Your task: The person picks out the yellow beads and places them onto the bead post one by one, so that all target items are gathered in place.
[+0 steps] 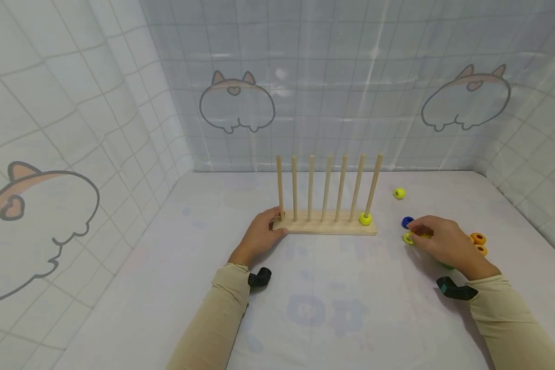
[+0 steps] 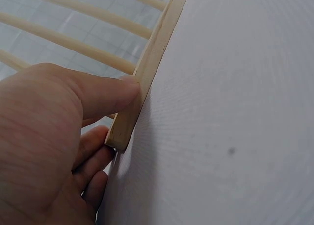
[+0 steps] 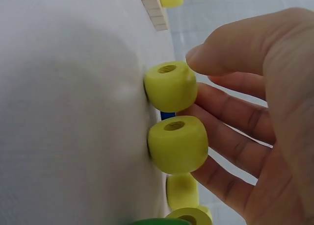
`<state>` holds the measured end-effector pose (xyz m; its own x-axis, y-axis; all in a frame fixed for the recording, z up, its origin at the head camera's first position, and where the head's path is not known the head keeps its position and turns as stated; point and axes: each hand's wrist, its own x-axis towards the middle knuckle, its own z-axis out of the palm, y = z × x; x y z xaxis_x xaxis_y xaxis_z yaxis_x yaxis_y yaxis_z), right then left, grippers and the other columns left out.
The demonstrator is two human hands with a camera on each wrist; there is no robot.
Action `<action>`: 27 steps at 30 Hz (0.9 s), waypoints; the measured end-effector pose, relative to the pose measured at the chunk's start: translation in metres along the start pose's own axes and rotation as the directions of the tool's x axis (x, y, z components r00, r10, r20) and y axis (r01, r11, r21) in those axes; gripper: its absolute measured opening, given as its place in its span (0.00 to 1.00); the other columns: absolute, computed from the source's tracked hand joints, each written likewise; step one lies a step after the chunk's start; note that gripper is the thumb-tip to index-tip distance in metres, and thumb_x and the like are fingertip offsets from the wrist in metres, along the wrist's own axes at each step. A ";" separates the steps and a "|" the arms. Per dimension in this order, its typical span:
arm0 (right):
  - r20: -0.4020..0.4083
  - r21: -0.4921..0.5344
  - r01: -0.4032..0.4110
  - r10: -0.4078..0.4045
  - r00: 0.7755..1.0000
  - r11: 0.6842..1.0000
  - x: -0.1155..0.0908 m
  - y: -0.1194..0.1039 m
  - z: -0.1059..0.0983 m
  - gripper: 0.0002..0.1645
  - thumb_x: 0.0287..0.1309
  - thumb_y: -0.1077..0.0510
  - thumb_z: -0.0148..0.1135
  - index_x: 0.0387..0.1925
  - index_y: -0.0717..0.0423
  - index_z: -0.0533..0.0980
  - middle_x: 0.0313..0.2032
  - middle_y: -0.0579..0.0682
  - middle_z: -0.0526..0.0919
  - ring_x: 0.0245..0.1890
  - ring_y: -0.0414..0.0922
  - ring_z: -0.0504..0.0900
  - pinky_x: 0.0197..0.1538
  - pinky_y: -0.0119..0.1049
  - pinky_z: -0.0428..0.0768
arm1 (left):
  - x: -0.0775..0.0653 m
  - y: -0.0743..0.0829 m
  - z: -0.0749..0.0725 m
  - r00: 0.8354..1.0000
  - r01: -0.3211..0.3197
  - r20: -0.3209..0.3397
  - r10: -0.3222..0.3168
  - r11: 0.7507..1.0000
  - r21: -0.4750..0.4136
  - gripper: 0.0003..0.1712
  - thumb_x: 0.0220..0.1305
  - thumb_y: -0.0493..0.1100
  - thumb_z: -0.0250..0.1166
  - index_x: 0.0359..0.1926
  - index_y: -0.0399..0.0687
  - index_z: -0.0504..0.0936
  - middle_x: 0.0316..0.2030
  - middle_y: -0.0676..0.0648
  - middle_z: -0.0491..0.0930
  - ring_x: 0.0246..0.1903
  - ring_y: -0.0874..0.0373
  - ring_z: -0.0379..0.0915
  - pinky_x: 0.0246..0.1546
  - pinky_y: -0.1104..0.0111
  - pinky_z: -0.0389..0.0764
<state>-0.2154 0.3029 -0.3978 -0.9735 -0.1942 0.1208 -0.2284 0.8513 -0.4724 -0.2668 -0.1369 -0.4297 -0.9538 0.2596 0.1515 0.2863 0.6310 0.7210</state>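
Observation:
My left hand point(image 1: 261, 234) grips the left end of a wooden peg rack point(image 1: 324, 227), thumb on the front edge and fingers round the end and back. Several upright pegs rise from the base. Threaded on the rightmost peg, a yellow bead point(image 1: 365, 220) sits at the bottom. To the right of the rack, my right hand point(image 1: 444, 244) pinches another yellow bead point(image 3: 169, 91) low at the tabletop, thumb tip at its upper edge and fingers behind it. Close below that bead in the right wrist view stands a second yellow bead point(image 3: 177, 147).
A blue bead point(image 1: 407, 222) lies just beyond the right fingertips. Orange beads point(image 1: 478, 238) and a partly hidden green bead point(image 1: 446, 265) lie around the right hand. One lone yellow bead point(image 1: 400, 193) is farther back. Tile-patterned sheeting point(image 1: 328, 82) walls the table's back and sides.

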 end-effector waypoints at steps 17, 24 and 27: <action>-0.071 0.020 0.025 -0.023 0.997 0.999 0.000 0.001 0.005 0.17 0.59 0.61 0.67 0.49 0.63 0.81 0.45 0.61 0.83 0.44 0.57 0.81 0.45 0.55 0.82 | 0.002 -0.002 -0.001 1.000 -0.001 0.003 0.001 1.000 -0.011 0.34 0.65 0.42 0.68 0.71 0.43 0.71 0.70 0.45 0.67 0.71 0.49 0.58 0.71 0.57 0.59; -0.181 0.095 0.003 0.015 0.983 0.995 -0.002 0.003 0.001 0.16 0.61 0.59 0.69 0.49 0.62 0.81 0.43 0.60 0.84 0.42 0.56 0.83 0.34 0.32 0.81 | 0.002 -0.003 0.000 1.000 0.008 0.002 -0.008 1.000 0.002 0.34 0.64 0.42 0.69 0.70 0.44 0.71 0.70 0.45 0.67 0.71 0.49 0.58 0.71 0.58 0.60; -0.197 0.137 -0.030 0.057 0.979 0.990 -0.004 0.003 -0.002 0.17 0.65 0.54 0.66 0.51 0.60 0.81 0.44 0.59 0.84 0.41 0.50 0.82 0.33 0.26 0.78 | 0.003 -0.003 0.000 1.000 0.002 0.001 -0.002 1.000 -0.002 0.34 0.64 0.42 0.69 0.70 0.43 0.72 0.70 0.45 0.67 0.71 0.49 0.58 0.71 0.58 0.60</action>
<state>-0.2124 0.3070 -0.3982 -0.9638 -0.0456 0.2628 -0.1982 0.7818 -0.5912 -0.2699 -0.1378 -0.4313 -0.9541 0.2593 0.1496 0.2845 0.6300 0.7226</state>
